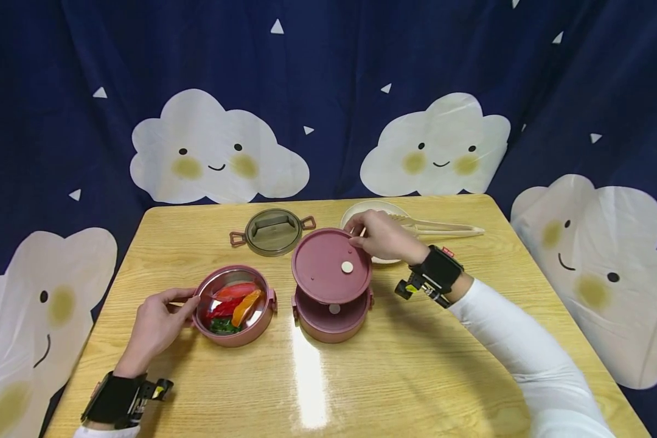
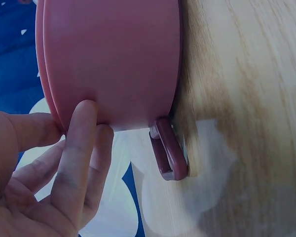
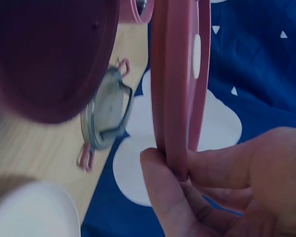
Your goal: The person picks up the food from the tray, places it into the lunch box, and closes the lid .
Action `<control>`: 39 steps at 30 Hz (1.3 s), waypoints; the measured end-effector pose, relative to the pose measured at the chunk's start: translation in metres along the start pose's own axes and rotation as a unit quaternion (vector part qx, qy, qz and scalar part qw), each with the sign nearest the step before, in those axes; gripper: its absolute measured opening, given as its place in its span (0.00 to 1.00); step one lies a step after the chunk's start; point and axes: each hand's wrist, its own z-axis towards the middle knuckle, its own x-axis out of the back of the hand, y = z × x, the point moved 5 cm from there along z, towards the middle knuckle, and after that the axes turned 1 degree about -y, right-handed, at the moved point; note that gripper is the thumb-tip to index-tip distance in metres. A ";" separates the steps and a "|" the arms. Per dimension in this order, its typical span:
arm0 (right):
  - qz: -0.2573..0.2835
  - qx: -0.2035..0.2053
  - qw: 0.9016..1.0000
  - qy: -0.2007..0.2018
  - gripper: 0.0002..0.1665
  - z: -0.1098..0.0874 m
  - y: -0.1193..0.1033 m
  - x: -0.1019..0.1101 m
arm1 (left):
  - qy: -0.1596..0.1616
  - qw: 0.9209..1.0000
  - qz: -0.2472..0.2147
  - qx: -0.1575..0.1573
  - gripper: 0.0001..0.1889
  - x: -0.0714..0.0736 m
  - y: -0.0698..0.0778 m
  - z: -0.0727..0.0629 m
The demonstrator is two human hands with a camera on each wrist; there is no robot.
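At the left of the table, my left hand (image 1: pixel 156 322) pinches the rim of a round pink pot (image 1: pixel 246 337), thumb at the edge and fingers on its outer wall. Red, orange and dark green food-like pieces (image 1: pixel 244 308) lie in its silvery inside. My right hand (image 1: pixel 385 236) grips the edge of a round pink lid (image 1: pixel 328 261) with a white dot, held tilted over a second pink pot (image 1: pixel 333 336). Another white dot shows on the pink surface within that pot. In the right wrist view, thumb and fingers clasp the lid (image 3: pixel 175 98) from both sides.
Behind the pots lies a see-through lid (image 1: pixel 275 232) with a dark handle and pink side loops. A white plate (image 1: pixel 356 212), partly behind the right hand, bears cream tongs (image 1: pixel 449 229). A dark blue curtain with clouds hangs past the table's far edge.
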 end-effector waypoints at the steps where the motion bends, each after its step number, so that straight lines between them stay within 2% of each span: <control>1: 0.002 0.003 1.000 -0.001 0.06 0.003 -0.003 -0.004 | 0.000 1.000 0.001 -0.001 0.18 0.000 0.000 0.000; 14: -0.020 0.029 0.998 -0.050 0.10 0.043 -0.049 -0.053 | 0.007 1.000 0.003 -0.015 0.18 0.002 0.003 -0.001; 21: -0.023 0.038 0.996 -0.077 0.10 0.060 -0.072 -0.074 | 0.001 1.000 -0.004 -0.011 0.19 0.001 0.002 0.000; 27: -0.021 0.037 0.995 -0.090 0.10 0.070 -0.086 -0.091 | -0.002 1.000 -0.015 -0.011 0.20 0.002 0.001 0.000; 32: -0.046 0.047 0.993 -0.099 0.08 0.076 -0.098 -0.103 | 0.001 1.000 -0.016 -0.012 0.19 0.002 0.001 -0.001; 39: -0.068 0.034 0.992 -0.100 0.06 0.084 -0.106 -0.117 | 0.002 1.000 -0.013 -0.008 0.19 0.002 0.001 -0.002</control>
